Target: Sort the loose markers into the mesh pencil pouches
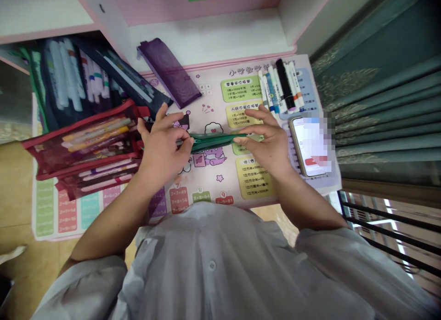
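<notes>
My left hand (pixel 161 147) grips one end of a slim green zip pouch (pixel 212 142), with thumb and fingers around it near the zip pull. My right hand (pixel 265 143) holds the pouch's other end between thumb and fingers. The pouch lies flat and narrow, held just above a pink printed desk mat (pixel 220 177). Its zip looks shut along the visible length, though my left hand hides the pull. A red mesh pouch (pixel 79 143) lies just left of my left hand, and a phone (pixel 308 145) lies to the right of my right hand.
Several markers (pixel 280 85) lie on the mat's far edge. A purple mesh pencil case (pixel 168 74) and a dark pouch of pens (pixel 76 76) sit beyond. A white shelf unit (pixel 213 30) rises ahead, with a teal curtain (pixel 379 104) at right.
</notes>
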The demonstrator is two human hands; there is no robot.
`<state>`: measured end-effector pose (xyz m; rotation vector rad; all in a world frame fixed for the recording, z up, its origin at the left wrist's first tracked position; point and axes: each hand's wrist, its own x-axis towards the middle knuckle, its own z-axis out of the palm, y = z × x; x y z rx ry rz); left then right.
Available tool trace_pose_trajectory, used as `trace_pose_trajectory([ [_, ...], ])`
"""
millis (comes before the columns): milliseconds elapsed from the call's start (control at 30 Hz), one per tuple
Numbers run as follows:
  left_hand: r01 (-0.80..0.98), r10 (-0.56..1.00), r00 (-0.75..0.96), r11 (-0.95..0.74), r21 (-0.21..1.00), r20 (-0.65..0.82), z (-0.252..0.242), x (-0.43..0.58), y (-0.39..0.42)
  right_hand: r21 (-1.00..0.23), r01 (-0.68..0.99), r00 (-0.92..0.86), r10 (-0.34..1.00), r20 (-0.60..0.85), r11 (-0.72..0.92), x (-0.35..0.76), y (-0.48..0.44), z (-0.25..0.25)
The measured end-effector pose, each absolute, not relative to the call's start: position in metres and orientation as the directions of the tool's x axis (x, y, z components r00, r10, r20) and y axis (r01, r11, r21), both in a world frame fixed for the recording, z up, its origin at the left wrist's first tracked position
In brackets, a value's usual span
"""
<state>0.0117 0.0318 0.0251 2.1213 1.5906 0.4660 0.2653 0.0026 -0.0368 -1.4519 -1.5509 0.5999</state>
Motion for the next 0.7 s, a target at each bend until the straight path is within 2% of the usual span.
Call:
trace_pose_trajectory([
  [700, 0.839, 0.97, 0.245, -0.217, 0.499, 0.009, 0.0272, 0.0075, 0.0289, -0.838, 0.511, 0.101, 0.954, 0.282, 0.194, 0.2653, 0.0021, -0.0338],
])
